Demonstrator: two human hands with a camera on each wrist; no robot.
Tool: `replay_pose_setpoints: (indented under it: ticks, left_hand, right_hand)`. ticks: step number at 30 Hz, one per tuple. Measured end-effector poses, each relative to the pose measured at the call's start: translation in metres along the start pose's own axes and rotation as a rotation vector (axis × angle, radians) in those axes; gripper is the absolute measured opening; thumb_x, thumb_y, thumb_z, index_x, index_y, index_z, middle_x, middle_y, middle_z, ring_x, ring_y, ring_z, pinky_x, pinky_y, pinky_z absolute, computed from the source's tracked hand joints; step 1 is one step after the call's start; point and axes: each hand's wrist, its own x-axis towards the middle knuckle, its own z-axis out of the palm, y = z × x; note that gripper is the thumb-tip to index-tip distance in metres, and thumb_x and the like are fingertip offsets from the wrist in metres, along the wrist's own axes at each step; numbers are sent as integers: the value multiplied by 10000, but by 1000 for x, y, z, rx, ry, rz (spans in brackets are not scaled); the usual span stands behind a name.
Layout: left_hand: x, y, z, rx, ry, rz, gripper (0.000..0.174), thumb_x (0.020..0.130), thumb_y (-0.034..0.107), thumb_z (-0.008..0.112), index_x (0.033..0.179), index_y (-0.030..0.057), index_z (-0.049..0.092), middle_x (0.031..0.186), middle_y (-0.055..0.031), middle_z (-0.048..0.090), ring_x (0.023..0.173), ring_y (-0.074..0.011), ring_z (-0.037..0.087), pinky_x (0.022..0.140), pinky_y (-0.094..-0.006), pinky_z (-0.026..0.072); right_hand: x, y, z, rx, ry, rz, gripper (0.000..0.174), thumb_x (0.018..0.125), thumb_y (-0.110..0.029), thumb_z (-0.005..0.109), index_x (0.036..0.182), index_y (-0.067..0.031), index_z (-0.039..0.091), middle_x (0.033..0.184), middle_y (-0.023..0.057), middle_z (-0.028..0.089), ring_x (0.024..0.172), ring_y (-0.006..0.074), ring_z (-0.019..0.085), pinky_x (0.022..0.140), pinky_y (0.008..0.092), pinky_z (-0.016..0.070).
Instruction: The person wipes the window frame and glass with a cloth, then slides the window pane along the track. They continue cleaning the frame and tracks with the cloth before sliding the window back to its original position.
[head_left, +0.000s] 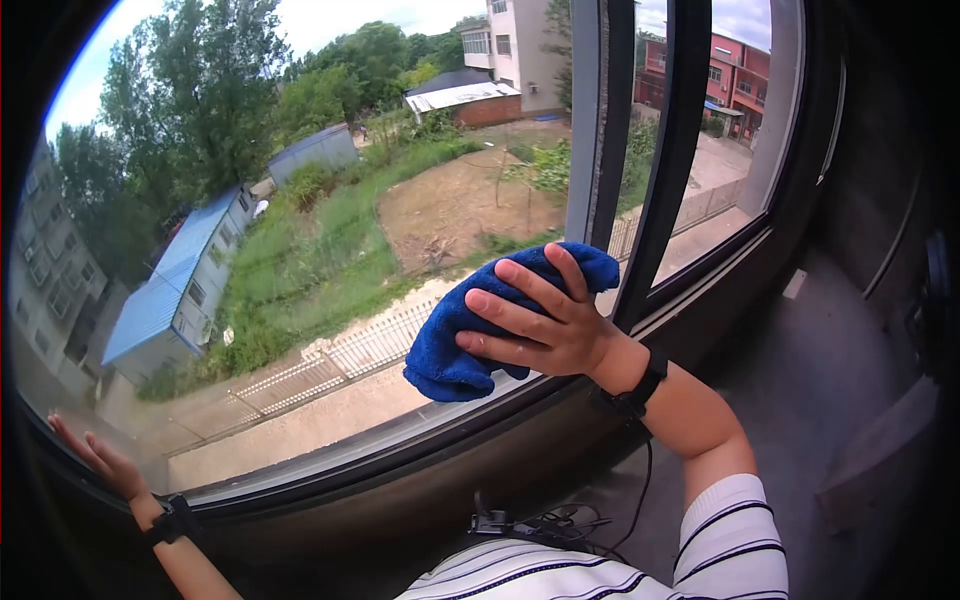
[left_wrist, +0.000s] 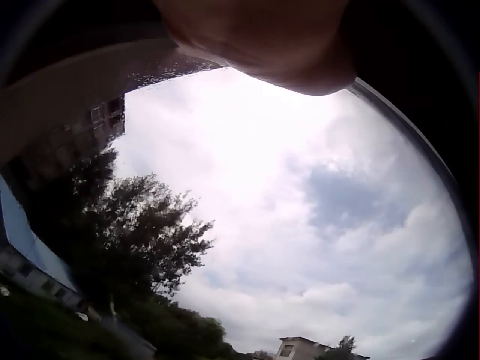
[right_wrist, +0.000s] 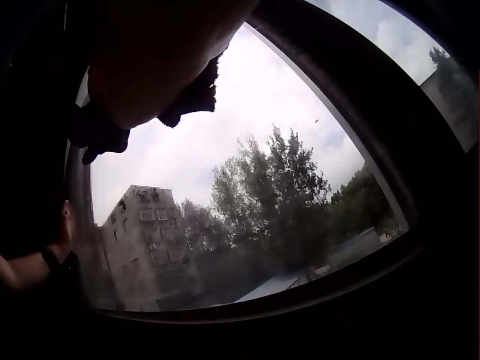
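Note:
A blue cloth (head_left: 445,340) lies bunched against the window pane (head_left: 330,240), close to the frame's upright bars. The right hand (head_left: 540,320) presses on it with fingers spread and extended over the cloth. In the right wrist view the cloth (right_wrist: 196,97) is a dark ragged shape beside the hand (right_wrist: 161,60). At the lower left of the head view, the left hand (head_left: 105,465) is raised at the window's edge, fingers extended, holding nothing; whether it touches the glass is unclear. Only part of the left hand (left_wrist: 262,37) shows in the left wrist view.
Dark upright window bars (head_left: 665,150) stand right of the cloth. The sill (head_left: 330,470) runs below the pane. Cables and a small dark device (head_left: 490,522) lie near the striped shirt. Buildings, trees and a fence (head_left: 345,358) are outside.

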Motion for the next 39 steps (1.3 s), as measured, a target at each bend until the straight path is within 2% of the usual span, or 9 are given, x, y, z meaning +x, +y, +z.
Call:
replay_pose_setpoints:
  ticks: [7, 10, 12, 15, 19, 29, 36, 38, 39]
  left_hand:
    - [-15, -46, -7, 163, 7, 121, 458, 1055, 109, 328, 1483, -54, 338, 1537, -223, 361, 1448, -329, 323, 1204, -410, 237]
    - [-27, -39, -6, 145, -5, 1, 473, 1068, 145, 331, 1499, -49, 303, 1562, -220, 316, 1468, -319, 285, 1208, -399, 220]
    - [-18, 42, -14, -42, -6, -309, 500, 1075, 189, 331, 1521, -26, 265, 1598, -206, 240, 1499, -306, 200, 1218, -402, 171]
    - [-15, 134, -1, -251, -59, -235, 536, 1077, 248, 324, 1541, -3, 230, 1618, -172, 213, 1511, -306, 155, 1219, -421, 126]
    - [-21, 143, 19, -62, -41, -134, 591, 1063, 348, 320, 1543, 16, 233, 1620, -163, 206, 1513, -340, 120, 1214, -488, 98]
    - [-21, 144, 19, -69, -47, -118, 580, 1063, 313, 314, 1541, -5, 229, 1620, -173, 201, 1512, -336, 135, 1216, -473, 109]
    - [-21, 143, 19, -100, -45, -110, 568, 1062, 289, 319, 1539, -7, 235, 1620, -172, 202, 1513, -329, 137, 1217, -459, 114]
    - [-22, 142, 19, -99, -42, -105, 560, 1062, 276, 316, 1538, -9, 236, 1621, -168, 204, 1513, -329, 137, 1218, -461, 112]
    - [-22, 142, 19, -99, -42, -109, 560, 1062, 276, 316, 1538, -9, 236, 1621, -168, 204, 1513, -329, 137, 1218, -461, 112]
  right_hand:
    - [0, -27, 13, 81, 37, 2, 413, 939, -309, 624, 1336, -403, 559, 1458, -105, 485, 1359, 172, 450, 1225, 481, 187]
    - [7, -37, 19, 103, 82, 17, 396, 940, -340, 621, 1328, -396, 564, 1462, -110, 480, 1356, 160, 451, 1229, 475, 189]
    - [15, -44, 20, 102, 88, 16, 389, 951, -336, 608, 1333, -391, 557, 1461, -113, 480, 1359, 159, 446, 1229, 475, 187]
    - [16, -47, 16, 112, 35, -13, 399, 967, -319, 579, 1360, -375, 537, 1479, -111, 465, 1374, 159, 428, 1227, 475, 181]
    - [-9, -43, 11, 111, -30, -90, 411, 969, -315, 565, 1376, -364, 531, 1497, -103, 453, 1385, 168, 420, 1226, 480, 173]
    - [-70, -15, -11, -34, -169, -10, 454, 984, -337, 506, 1427, -420, 456, 1532, -81, 407, 1429, 214, 371, 1230, 539, 106]
    - [41, 72, -26, -141, 54, 42, 458, 956, -191, 568, 1366, -393, 534, 1491, -21, 465, 1365, 266, 456, 1189, 511, 268]
    - [96, 117, -34, -134, 172, -26, 440, 939, -175, 578, 1353, -322, 574, 1463, 32, 498, 1342, 283, 475, 1138, 485, 322]
    - [127, 143, -40, -250, 240, -68, 503, 876, -95, 613, 1363, -197, 538, 1424, 104, 510, 1273, 342, 515, 1086, 467, 389]
